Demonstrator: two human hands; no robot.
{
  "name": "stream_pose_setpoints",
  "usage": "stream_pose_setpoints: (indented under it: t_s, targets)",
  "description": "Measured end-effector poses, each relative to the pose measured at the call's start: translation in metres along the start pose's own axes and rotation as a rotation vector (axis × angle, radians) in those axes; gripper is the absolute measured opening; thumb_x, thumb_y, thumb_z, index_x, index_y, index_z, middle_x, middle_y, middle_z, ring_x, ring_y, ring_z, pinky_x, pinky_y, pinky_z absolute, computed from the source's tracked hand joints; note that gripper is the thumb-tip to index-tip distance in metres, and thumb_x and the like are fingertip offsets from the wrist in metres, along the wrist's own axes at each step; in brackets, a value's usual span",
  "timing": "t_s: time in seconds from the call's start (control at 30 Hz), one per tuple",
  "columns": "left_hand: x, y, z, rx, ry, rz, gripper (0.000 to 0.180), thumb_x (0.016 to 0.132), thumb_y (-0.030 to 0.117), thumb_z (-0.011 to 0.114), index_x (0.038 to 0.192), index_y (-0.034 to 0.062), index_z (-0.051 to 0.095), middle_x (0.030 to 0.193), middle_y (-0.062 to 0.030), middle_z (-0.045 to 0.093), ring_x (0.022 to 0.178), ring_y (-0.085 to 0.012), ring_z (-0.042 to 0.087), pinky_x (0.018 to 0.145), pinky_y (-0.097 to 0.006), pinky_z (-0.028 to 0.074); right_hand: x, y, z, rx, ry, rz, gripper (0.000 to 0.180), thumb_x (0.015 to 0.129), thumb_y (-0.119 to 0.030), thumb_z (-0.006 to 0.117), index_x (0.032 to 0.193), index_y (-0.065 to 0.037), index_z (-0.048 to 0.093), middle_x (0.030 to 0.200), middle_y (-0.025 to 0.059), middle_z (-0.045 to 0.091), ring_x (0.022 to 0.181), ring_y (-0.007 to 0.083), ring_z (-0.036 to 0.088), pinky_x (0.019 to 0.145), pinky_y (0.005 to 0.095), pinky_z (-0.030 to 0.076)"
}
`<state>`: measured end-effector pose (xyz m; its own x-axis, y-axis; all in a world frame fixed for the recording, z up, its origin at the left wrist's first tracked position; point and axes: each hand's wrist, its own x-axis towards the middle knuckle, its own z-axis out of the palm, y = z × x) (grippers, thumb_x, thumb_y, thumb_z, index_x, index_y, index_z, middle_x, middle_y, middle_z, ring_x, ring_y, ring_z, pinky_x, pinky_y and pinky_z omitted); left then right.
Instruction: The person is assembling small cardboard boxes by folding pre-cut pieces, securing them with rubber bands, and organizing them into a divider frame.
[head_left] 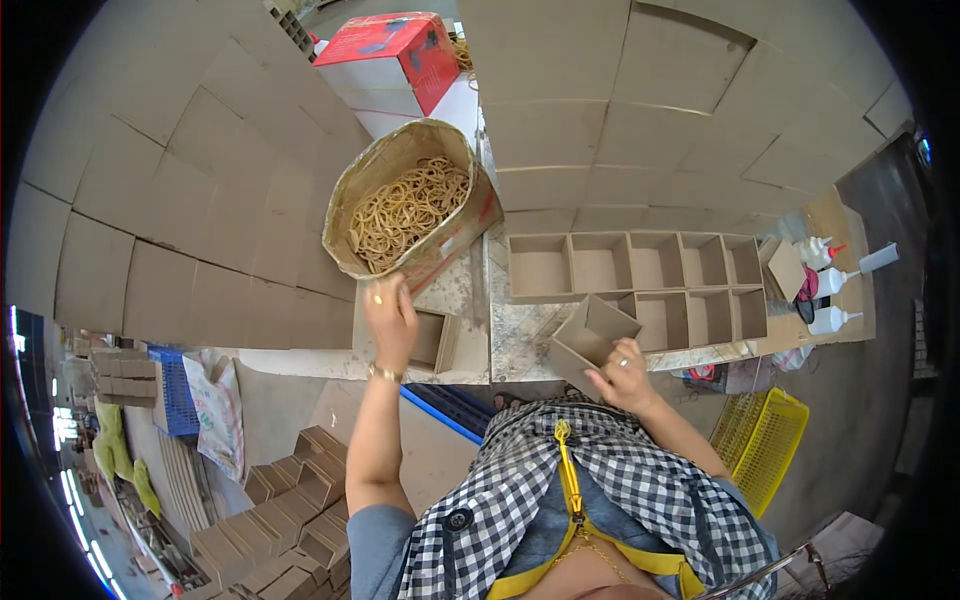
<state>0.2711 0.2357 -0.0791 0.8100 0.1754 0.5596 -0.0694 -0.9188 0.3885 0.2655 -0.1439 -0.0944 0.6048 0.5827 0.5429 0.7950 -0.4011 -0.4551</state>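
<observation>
My right hand (625,378) grips the near edge of a small open cardboard box (577,340), which is tilted at the table's front edge. My left hand (390,318) has its fingers pinched together at the near rim of a container lined with worn paper (340,225); what they hold, if anything, is too small to make out. Inside the container lies a heap of tan rubber bands (410,212). Another small cardboard box (432,338) sits on the table just right of my left wrist. Two rows of open cardboard boxes (600,297) stand together beyond my right hand.
Tall stacks of brown cardboard boxes (190,210) wall in the left and a cardboard stack (650,130) the back right. White squeeze bottles (832,283) stand at the table's right end. A red and white carton (400,65) is behind the container; a yellow basket (775,440) sits below right.
</observation>
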Motion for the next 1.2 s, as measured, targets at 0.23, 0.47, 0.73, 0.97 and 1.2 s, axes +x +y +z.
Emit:
stream_pose_setpoints:
  t_s: [0.23, 0.47, 0.73, 0.97, 1.2]
  targets:
    - [-0.098, 0.014, 0.016, -0.066, -0.408, -0.122, 0.029, 0.082, 0.016, 0.060, 0.107, 0.0016, 0.053, 0.093, -0.0181, 0.059, 0.087, -0.0357, 0.054, 0.078, -0.045, 0.040, -0.012, 0.002, 0.008, 0.073, -0.189, -0.083, 0.030, 0.069, -0.019, 0.076, 0.065, -0.007, 0.049, 0.068, 0.0057, 0.048, 0.068, 0.0239, 0.050, 0.091, 0.0460, 0.043]
    - [-0.116, 0.009, 0.039, 0.151, -0.535, -0.335, 0.027, 0.080, 0.018, 0.059, 0.101, 0.0016, 0.051, 0.078, -0.0208, 0.062, 0.075, -0.0365, 0.061, 0.070, -0.046, 0.046, -0.019, -0.002, -0.003, 0.183, -0.282, -0.156, 0.028, 0.073, -0.024, 0.072, 0.069, -0.006, 0.052, 0.076, 0.0068, 0.055, 0.084, 0.0250, 0.058, 0.104, 0.0517, 0.034]
    - [-0.111, 0.016, 0.046, 0.260, -0.525, -0.373, 0.010, 0.080, 0.012, 0.056, 0.082, 0.0047, 0.050, 0.064, -0.0197, 0.061, 0.061, -0.0382, 0.061, 0.062, -0.048, 0.047, -0.041, 0.049, -0.014, -0.311, -0.452, 0.093, 0.012, 0.077, -0.019, 0.063, 0.074, -0.008, 0.058, 0.079, 0.0062, 0.059, 0.101, 0.0254, 0.057, 0.104, 0.0658, 0.018]
    - [-0.114, 0.026, 0.041, 0.213, -0.460, -0.417, 0.012, 0.081, 0.013, 0.056, 0.085, 0.0039, 0.048, 0.067, -0.0208, 0.061, 0.063, -0.0403, 0.060, 0.061, -0.049, 0.046, -0.031, 0.057, -0.015, -0.325, -0.479, 0.084, 0.014, 0.075, -0.020, 0.064, 0.071, -0.008, 0.058, 0.078, 0.0068, 0.058, 0.102, 0.0253, 0.057, 0.103, 0.0689, 0.015]
    - [-0.106, 0.076, 0.003, 0.068, -0.361, -0.420, 0.018, 0.081, 0.012, 0.061, 0.092, 0.0007, 0.054, 0.067, -0.0202, 0.058, 0.063, -0.0375, 0.057, 0.059, -0.046, 0.044, -0.034, 0.064, -0.017, -0.280, -0.464, 0.058, 0.017, 0.074, -0.023, 0.067, 0.071, -0.008, 0.059, 0.080, 0.0075, 0.060, 0.103, 0.0231, 0.056, 0.104, 0.0658, 0.017]
